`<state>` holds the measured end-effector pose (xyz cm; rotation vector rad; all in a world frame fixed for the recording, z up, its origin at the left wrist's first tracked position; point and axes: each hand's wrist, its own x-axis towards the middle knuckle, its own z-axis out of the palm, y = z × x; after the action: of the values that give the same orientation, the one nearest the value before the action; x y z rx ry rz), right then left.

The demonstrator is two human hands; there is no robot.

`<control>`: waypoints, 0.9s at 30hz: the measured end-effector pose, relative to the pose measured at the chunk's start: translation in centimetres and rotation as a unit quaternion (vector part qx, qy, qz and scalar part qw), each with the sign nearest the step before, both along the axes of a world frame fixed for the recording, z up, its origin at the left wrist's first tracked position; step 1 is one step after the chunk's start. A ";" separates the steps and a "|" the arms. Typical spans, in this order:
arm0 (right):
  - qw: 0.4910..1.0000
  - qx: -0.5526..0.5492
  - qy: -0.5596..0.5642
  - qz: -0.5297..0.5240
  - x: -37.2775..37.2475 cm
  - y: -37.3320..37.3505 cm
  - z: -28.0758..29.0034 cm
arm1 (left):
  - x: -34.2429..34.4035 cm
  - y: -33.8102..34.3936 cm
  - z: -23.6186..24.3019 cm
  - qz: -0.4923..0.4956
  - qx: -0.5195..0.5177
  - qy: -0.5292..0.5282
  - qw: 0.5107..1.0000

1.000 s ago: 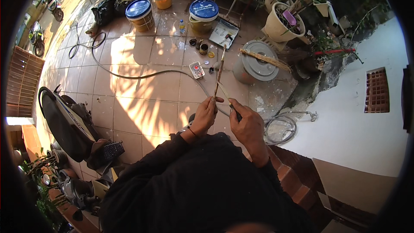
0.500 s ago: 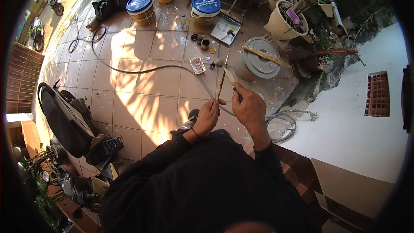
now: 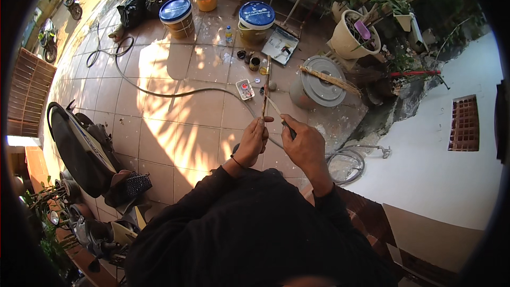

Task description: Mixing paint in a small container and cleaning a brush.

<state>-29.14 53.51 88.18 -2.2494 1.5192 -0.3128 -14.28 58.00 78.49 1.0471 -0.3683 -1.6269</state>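
Observation:
My left hand [image 3: 250,142] is closed round the lower end of a thin brown stick [image 3: 266,82], which points away from me over the tiled floor. My right hand [image 3: 305,142] grips the dark handle of a knife [image 3: 274,107]. Its pale blade slants up and left, and the tip overlaps the stick in the picture; whether the two touch I cannot tell. Past the stick's far end lie small open pots of paint [image 3: 254,64], and left of it is a small white tray [image 3: 245,90] with red in it.
A grey lidded bin [image 3: 325,89] stands right of the stick. Blue-lidded buckets [image 3: 177,17] and a paint tray [image 3: 281,46] are farther off. A grey hose [image 3: 180,94] crosses the floor. A motorbike [image 3: 85,149] stands at left, a white wall [image 3: 425,165] at right.
The stick now stands straighter and more of its length shows. The knife has turned, so its blade looks narrower. Both hands have shifted slightly left, and the whole view has tilted a little.

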 end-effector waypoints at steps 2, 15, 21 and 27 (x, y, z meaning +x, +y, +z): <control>0.999 0.038 0.001 0.033 0.3 0.8 0.2 | 0.2 0.1 -0.2 0.032 0.020 0.025 0.999; 0.998 0.036 0.036 0.023 1.6 0.1 3.6 | -0.3 1.0 0.7 -0.009 0.043 0.092 0.995; 0.998 0.047 0.043 0.027 1.8 -0.1 3.7 | -0.2 1.0 0.7 -0.012 0.023 0.087 0.996; 0.998 -0.058 0.018 -0.022 0.7 -0.9 2.8 | -1.2 2.2 1.3 -0.068 0.025 0.108 0.991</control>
<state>-28.44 52.64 90.97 -2.3237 1.6078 -0.3846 -15.50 60.17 79.83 0.8875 -0.2594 -1.8611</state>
